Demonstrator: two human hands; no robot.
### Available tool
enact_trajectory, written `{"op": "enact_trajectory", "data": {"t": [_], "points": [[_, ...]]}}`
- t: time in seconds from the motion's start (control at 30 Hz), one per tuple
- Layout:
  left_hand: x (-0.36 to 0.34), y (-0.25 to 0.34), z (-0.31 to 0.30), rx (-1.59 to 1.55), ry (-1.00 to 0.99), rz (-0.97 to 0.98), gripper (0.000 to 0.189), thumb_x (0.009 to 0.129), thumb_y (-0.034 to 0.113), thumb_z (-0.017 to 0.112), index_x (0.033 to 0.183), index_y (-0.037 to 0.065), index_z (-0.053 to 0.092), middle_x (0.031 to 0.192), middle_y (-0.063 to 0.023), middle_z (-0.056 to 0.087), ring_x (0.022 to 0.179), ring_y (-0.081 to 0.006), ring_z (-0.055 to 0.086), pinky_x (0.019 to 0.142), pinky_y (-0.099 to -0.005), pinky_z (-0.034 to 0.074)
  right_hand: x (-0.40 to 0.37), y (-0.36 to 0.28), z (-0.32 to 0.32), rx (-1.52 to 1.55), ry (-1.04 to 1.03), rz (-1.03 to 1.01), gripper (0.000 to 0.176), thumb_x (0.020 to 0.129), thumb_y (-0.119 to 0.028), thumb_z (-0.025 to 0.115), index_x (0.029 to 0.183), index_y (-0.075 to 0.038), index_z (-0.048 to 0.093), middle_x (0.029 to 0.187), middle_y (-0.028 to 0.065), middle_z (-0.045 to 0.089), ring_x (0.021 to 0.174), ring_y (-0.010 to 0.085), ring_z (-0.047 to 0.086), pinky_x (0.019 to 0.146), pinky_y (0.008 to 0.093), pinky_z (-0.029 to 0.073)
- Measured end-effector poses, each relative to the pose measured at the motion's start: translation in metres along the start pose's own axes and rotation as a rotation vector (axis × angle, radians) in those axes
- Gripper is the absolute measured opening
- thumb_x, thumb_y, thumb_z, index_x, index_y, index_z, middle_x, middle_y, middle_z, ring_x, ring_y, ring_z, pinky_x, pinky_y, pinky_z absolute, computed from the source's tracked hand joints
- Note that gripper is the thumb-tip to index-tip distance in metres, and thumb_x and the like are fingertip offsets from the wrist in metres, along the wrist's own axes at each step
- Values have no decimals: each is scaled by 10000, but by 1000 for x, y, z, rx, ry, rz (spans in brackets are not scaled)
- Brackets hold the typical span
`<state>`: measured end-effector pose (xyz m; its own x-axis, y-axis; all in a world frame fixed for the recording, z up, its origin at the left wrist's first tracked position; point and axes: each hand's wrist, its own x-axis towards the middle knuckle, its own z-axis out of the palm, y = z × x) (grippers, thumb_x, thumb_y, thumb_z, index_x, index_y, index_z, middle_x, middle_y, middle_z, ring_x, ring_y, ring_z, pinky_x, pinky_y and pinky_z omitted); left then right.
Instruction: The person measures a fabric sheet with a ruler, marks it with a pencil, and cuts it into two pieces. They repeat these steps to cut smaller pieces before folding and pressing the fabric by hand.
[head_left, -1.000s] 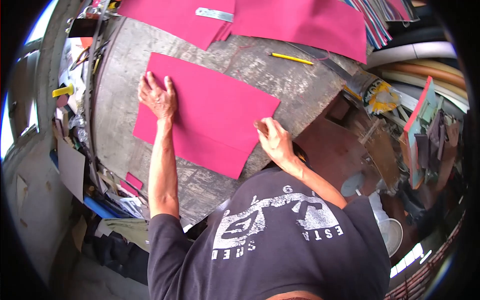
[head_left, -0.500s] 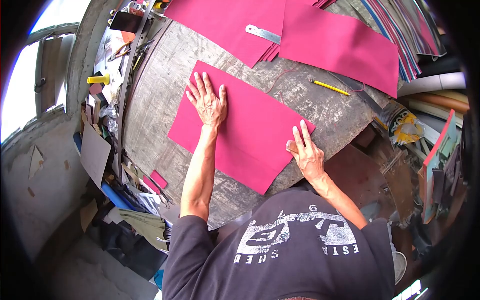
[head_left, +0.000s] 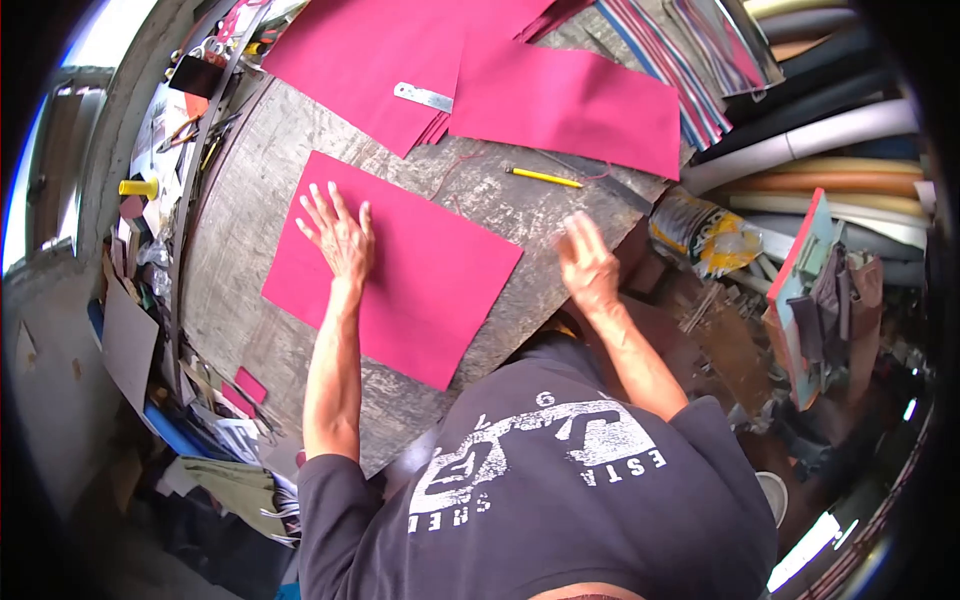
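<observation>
Sheet-pressing step: left hand [head_left: 340,238] spread flat on the pink sheet [head_left: 430,290] lying mid-table [head_left: 560,210], right hand [head_left: 587,262] open, empty, blurred, just right of the sheet; smoothing it further likely calls for both palms down

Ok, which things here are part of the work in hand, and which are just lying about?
In hand: left hand flat on the pink sheet; right hand open beside its right edge.
Lying about: metal ruler, yellow pencil, other pink sheets, striped fabric, material rolls.
</observation>
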<state>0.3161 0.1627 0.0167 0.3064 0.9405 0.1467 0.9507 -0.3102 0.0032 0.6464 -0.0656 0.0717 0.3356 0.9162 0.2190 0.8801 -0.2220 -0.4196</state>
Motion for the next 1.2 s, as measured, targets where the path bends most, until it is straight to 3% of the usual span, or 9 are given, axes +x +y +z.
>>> {"op": "enact_trajectory", "data": {"t": [0.1, 0.17, 0.47, 0.57, 0.67, 0.87, 1.0, 1.07, 1.2], "points": [[-52, 41, -9, -102, 1, -52, 766, 987, 506, 533, 1545, 18, 342, 1646, -249, 186, 1531, -463, 93, 1203, -645, 53, 39, 70, -19, -132, -7, 54, 497, 834, -171, 744, 1297, -105, 574, 1281, 116, 577, 1033, 369, 678, 847, 451, 586], [-79, 76, -11, -140, -51, -92, 792, 967, 508, 557, 1543, 9, 344, 1650, -252, 171, 1529, -478, 76, 1206, -644, 51, 56, 107, -22, -58, -142, 55, 425, 825, -185, 761, 1213, -144, 594, 1169, 94, 592, 961, 375, 674, 773, 462, 572], [-85, 96, -24, -236, -88, -197, 814, 941, 511, 561, 1554, 29, 331, 1657, -235, 157, 1536, -456, 67, 1220, -618, 47, 116, 109, -65, 49, -493, -226, 225, 796, -94, 715, 999, -23, 647, 926, 182, 640, 845, 389, 664, 721, 454, 536], [-88, 92, -18, -293, -27, -198, 789, 936, 509, 567, 1546, 54, 363, 1649, -226, 187, 1531, -437, 123, 1218, -604, 96, 125, 82, -101, 172, -697, -9, 192, 823, -90, 690, 986, -7, 632, 795, 108, 611, 733, 224, 609, 687, 349, 500], [-90, 56, -20, -378, 3, -238, 746, 937, 484, 572, 1522, 53, 403, 1634, -222, 235, 1517, -416, 190, 1197, -587, 160, 124, 49, -139, 510, -934, 198, 193, 899, -94, 684, 1029, 19, 597, 794, -46, 538, 739, 64, 511, 666, 253, 432], [-89, -80, -22, -9, -55, -365, 599, 1009, 425, 486, 1487, 65, 466, 1592, -186, 355, 1492, -390, 268, 1177, -572, 225, 75, -48, -181, 633, -975, 271, 281, 895, -96, 742, 1130, -39, 599, 832, -84, 496, 732, 18, 430, 666, 185, 380], [-104, -118, -8, -92, 3, -265, 572, 997, 344, 510, 1475, 34, 456, 1585, -191, 356, 1491, -375, 281, 1198, -539, 223, -13, -86, -99, 491, -820, 14, 314, 919, -147, 744, 1165, -20, 596, 859, 3, 635, 732, 92, 577, 646, 273, 492], [-111, -123, 13, -139, 109, -248, 577, 996, 307, 503, 1484, 8, 427, 1587, -198, 348, 1497, -371, 273, 1209, -528, 214, -50, -130, -57, 506, -644, -129, 330, 911, -153, 742, 1162, -3, 589, 898, 133, 705, 757, 233, 706, 663, 375, 558], [-116, -122, 20, -250, 265, -258, 590, 977, 210, 502, 1500, -29, 370, 1581, -216, 343, 1495, -368, 281, 1222, -507, 207, -94, -165, 25, 403, -510, -284, 324, 897, -196, 741, 1122, -20, 588, 887, 239, 663, 773, 443, 672, 648, 488, 559]]}}
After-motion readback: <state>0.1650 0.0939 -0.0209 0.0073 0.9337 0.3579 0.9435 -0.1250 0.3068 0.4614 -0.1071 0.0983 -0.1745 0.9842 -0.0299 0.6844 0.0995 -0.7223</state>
